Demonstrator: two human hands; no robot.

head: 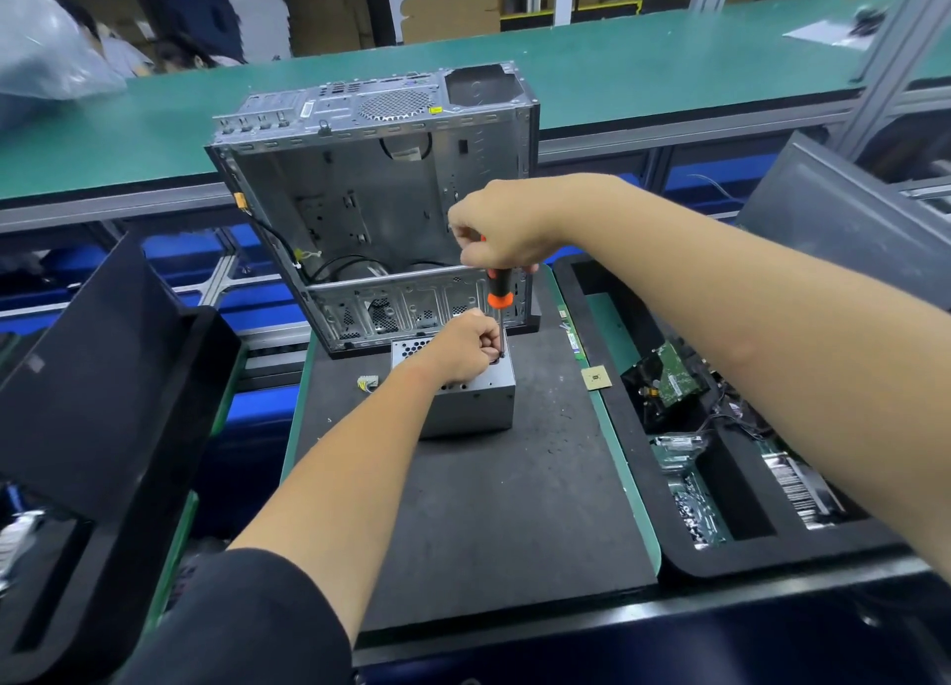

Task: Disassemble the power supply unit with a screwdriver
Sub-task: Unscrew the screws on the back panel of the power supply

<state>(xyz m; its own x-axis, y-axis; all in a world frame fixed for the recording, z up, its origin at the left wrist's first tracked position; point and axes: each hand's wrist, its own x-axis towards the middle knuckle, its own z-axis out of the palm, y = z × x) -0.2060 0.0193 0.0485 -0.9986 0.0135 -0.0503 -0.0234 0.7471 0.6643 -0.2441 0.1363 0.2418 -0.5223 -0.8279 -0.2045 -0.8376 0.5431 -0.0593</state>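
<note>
the power supply [476, 406], a grey metal box, sits on the black mat [489, 504] just in front of the open computer case [381, 211]. the left hand [463, 352] rests on its top with fingers curled at the far right corner. the right hand [502, 229] grips the handle of the screwdriver [498, 293] (orange and black), held upright, tip down at that corner beside the left fingers.

Right hand [502, 231] holds screwdriver [498, 293] upright on power supply [473, 401]; left hand [463, 352] steadies it.
</note>
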